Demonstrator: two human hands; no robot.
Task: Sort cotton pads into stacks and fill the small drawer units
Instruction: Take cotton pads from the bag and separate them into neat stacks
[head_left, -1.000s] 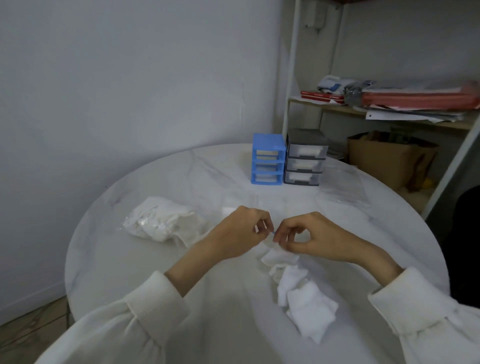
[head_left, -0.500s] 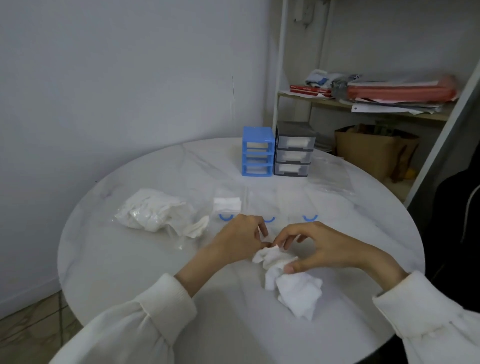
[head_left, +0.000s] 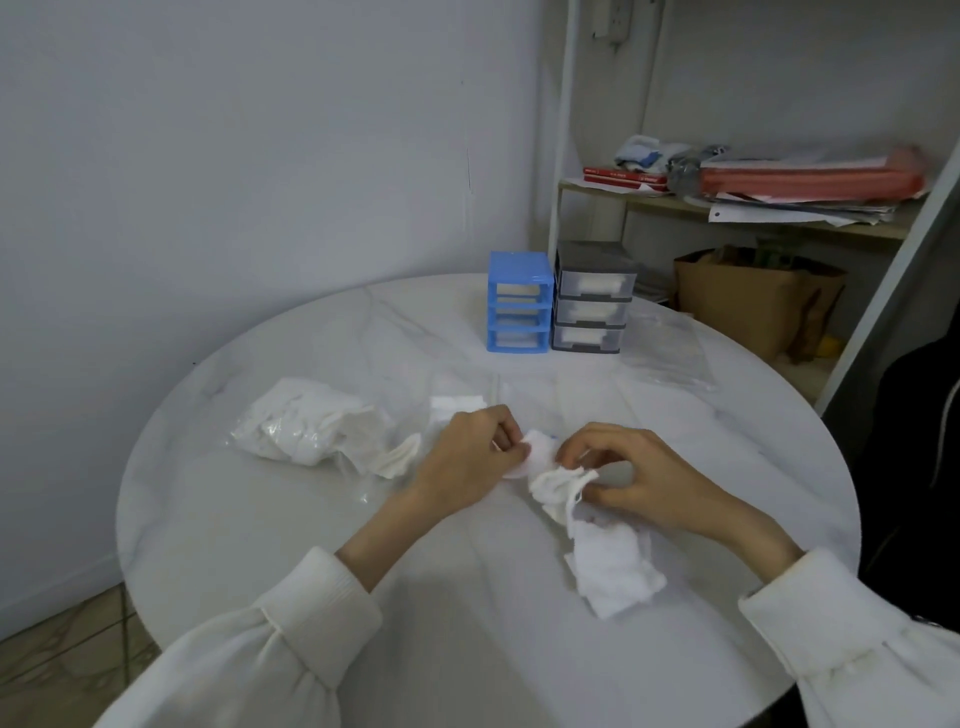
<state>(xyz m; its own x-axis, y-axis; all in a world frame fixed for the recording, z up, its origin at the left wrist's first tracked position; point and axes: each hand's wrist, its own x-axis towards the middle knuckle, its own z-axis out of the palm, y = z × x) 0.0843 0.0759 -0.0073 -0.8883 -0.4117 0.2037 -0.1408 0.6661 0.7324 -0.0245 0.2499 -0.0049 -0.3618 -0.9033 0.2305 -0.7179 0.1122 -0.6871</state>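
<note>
A loose pile of cotton pads (head_left: 610, 569) lies nearest on the bench (head_left: 260, 519). The right hand (head_left: 639, 475) grips its upper end; the left hand (head_left: 470, 460) pinches one round pad (head_left: 537, 454). Farther back stand the blue drawer unit (head_left: 518, 303) and the grey drawer unit (head_left: 592, 296), touching.

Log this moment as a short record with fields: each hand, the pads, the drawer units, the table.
left hand: pinches a single cotton pad
right hand: grips the end of a clump of pads
bag of pads: lies on the person's left, open end toward the hands
small stack: beyond the left hand
blue drawer unit: far side, three drawers
grey drawer unit: touching the blue unit's right side, white pads visible inside
table: round, white marble
</note>
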